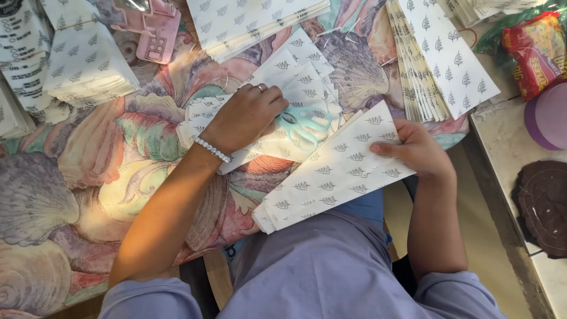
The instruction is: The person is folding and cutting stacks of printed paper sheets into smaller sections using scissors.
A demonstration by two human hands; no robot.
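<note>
Paper bags (336,171) stack gripped in right hand (416,150), angled off desk (88,177) edge; left hand (248,115) flat, pinning loose bags (295,77) by mint scissors (304,124) so nothing slides.

This is looking like a small home workshop for packaging, set up at a household table (71,195) that is wearing a cloth printed with big pastel seashells. Stacks of white paper bags (88,68) with a small leaf pattern are lying all over it, with further bundles (437,59) fanning out at the far right. A pink stapler-like tool (155,29) and pale green scissors (304,127) are sitting among them, and a red snack packet (534,50) is resting on a stone ledge (502,142) alongside.
</note>
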